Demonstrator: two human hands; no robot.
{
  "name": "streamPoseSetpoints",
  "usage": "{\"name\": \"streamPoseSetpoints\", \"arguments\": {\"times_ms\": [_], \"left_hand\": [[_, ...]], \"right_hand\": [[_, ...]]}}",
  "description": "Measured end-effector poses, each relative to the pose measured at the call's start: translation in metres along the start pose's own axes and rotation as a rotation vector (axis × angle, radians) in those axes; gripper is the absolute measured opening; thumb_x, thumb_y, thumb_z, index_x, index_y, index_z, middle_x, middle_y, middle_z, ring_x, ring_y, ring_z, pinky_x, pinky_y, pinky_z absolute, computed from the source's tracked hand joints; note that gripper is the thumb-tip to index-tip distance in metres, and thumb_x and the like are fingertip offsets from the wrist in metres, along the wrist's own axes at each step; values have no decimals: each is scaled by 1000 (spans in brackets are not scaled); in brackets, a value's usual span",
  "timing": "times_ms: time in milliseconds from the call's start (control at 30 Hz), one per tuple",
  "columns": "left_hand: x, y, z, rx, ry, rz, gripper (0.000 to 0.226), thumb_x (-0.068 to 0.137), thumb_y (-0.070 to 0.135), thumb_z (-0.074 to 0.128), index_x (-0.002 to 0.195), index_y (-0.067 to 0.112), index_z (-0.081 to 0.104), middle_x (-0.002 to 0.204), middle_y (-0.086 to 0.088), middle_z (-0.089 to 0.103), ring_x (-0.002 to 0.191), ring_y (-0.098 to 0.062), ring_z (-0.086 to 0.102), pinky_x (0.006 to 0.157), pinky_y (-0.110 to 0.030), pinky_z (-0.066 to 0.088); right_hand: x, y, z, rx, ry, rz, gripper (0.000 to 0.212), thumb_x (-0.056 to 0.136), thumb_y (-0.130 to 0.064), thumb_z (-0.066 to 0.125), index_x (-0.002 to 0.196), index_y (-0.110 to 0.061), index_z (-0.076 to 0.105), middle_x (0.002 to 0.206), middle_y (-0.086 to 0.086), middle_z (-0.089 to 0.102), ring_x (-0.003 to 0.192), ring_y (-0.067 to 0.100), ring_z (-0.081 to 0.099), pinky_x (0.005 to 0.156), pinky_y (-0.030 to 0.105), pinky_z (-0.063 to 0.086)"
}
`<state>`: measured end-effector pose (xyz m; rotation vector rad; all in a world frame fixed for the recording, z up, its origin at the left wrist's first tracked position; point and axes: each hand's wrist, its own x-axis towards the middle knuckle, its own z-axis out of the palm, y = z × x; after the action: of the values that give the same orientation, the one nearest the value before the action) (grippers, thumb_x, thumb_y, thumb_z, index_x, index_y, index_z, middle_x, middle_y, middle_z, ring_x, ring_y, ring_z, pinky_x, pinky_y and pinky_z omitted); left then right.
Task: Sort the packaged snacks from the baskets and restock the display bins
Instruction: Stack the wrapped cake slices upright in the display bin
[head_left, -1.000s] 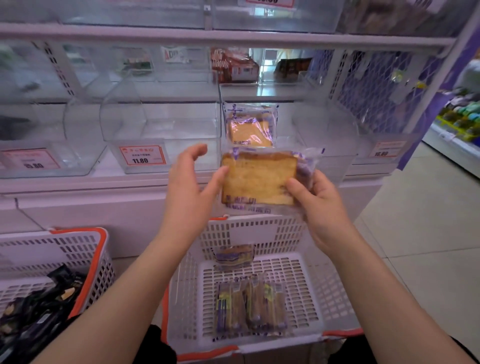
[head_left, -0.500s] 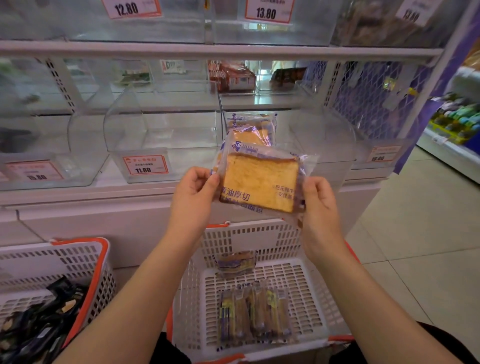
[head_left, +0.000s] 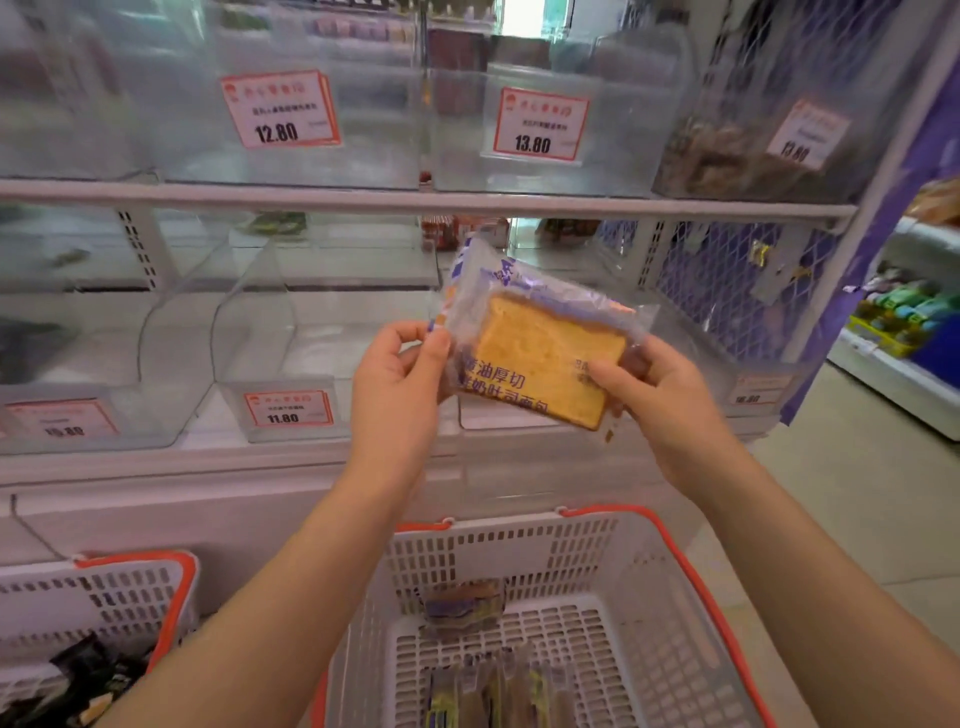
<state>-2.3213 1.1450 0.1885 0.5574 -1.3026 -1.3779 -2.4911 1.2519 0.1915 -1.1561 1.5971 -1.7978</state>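
Since a second ago, both hands have lifted the toast packet (head_left: 540, 348) higher and tilted it. Left hand (head_left: 397, 387) pinches its left edge; right hand (head_left: 662, 400) grips its right. Best lowered flat into the clear bin (head_left: 691, 343) behind.

Bread packet (head_left: 540, 358), being held between both hands: blue Chinese print is showing, "油厚切" readable, the line under it partly hidden.
Price tag (head_left: 280, 110), up and left of the grip: is reading "12.80".
Price tag (head_left: 540, 124), straight above the grip: is reading "13.80".
Price tag (head_left: 288, 409), just left of the grip: is reading "11.80".
Remaining tags: too blurred.
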Motion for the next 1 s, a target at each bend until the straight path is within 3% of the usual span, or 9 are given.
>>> {"name": "streamPoseSetpoints", "arguments": {"times_ms": [133,200,300,400,533,633,800,900,1000], "left_hand": [[30,0,9,216,-14,-75,6,93,21,54,99,21,53,89,7,67,76,-2,57,72,-18,43],[39,-11,5,379,-40,-236,36,90,28,58,122,17,47,117,0,58,94,-8,53,84,-24,38],[41,-28,-2,457,-229,-407,64,87,24,62,141,14,30,134,-5,51,114,-16,52,95,-30,38],[44,-37,-10,481,-331,-347,56,86,13,62,137,15,41,130,-8,57,113,-16,58,98,-31,44],[50,-44,-19,635,-413,-187,42,85,18,63,121,32,48,125,-4,61,113,-16,58,100,-41,45],[51,-50,-22,652,-404,-149,46,84,23,65,126,31,48,124,-2,61,111,-14,59,99,-38,46],[48,-53,-20,614,-353,-173,52,85,24,64,134,19,47,124,-2,62,110,-12,60,99,-37,45],[40,-55,-22,474,-299,-246,49,90,32,57,135,15,45,129,-5,58,116,-14,56,103,-37,42],[24,-67,-28,292,-124,-404,41,99,33,36,128,8,49,126,-7,58,110,-18,57,91,-31,47]], "right_hand": [[39,-7,-7,-63,55,81,26,81,3,64,98,-17,62,72,-10,70,69,2,64,63,17,52],[55,2,-7,-59,78,183,31,80,5,65,108,-8,60,80,-1,66,70,9,63,65,22,51],[75,20,-2,-120,24,303,33,79,11,64,105,-9,58,73,-1,61,52,-1,61,45,12,46],[94,41,4,-268,-22,417,34,79,12,64,105,-9,58,85,3,62,63,7,59,44,14,47],[121,69,8,-653,-81,527,16,81,-7,71,94,-11,61,95,13,58,76,20,56,62,27,45],[131,75,13,-1013,-146,546,38,83,-26,70,111,-4,57,110,19,58,100,30,58,80,32,45],[124,73,28,-592,-202,554,13,85,-8,64,79,-10,53,82,6,56,76,18,56,85,35,49],[107,59,22,-702,-201,429,20,88,-17,60,105,-8,56,99,5,56,88,18,53,84,33,46],[71,38,16,-662,-95,113,20,91,-13,56,110,-10,59,94,-3,56,79,6,55,62,9,42]]}}
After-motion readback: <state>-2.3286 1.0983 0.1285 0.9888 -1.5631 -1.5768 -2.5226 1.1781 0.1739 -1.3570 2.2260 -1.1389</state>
